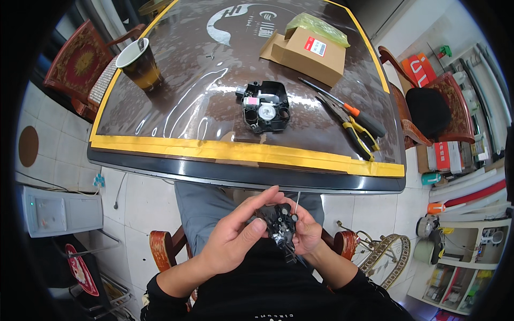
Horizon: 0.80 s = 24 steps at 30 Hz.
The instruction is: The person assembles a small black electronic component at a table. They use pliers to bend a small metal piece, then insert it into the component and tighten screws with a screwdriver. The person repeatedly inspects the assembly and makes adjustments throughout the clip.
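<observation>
Both hands meet over my lap, below the table's near edge. My left hand (pixel 235 235) and my right hand (pixel 306 231) together grip a small black mechanical part (pixel 281 222) with round fittings on top; a thin wire sticks up from it. On the table lies a black plastic housing (pixel 264 106) with a white gear and a pink piece inside, well apart from both hands.
A dark glossy table (pixel 176 115) with yellow tape (pixel 241 151) along its edge carries a paper cup (pixel 138 63), a cardboard box (pixel 308 52) with a green bag, a screwdriver (pixel 348 108) and yellow-handled pliers (pixel 356 131). Wooden chairs stand at both sides (pixel 80 61); shelves clutter the right.
</observation>
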Motion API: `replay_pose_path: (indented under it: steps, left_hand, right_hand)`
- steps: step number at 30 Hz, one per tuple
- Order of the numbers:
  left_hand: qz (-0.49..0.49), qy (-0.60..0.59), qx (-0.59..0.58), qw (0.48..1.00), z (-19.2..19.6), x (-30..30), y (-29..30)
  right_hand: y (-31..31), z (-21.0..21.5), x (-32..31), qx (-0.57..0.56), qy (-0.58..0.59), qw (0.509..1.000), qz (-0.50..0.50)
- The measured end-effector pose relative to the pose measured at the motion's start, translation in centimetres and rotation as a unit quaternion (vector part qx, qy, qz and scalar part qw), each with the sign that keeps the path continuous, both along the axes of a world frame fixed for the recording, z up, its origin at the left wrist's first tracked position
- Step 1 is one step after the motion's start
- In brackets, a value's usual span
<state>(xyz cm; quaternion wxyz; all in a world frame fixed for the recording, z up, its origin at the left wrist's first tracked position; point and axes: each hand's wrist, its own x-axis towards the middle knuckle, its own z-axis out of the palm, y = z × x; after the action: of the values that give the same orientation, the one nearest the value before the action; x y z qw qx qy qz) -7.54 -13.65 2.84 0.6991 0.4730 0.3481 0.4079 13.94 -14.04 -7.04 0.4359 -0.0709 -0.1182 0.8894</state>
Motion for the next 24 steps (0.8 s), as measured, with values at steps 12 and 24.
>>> replay_pose_path:
  steps: [12,24]
  left_hand:
    - [-0.025,0.039,0.096,0.994,-0.1,0.0,-0.4]
    - [-0.003,0.009,0.108,0.994,-1.0,-0.5,-1.1]
  right_hand:
    - [-0.8,-1.5,0.1,-0.004,-0.015,1.0,0.007]
    - [-0.2,-1.7,-0.1,0.069,-0.051,0.996,0.001]
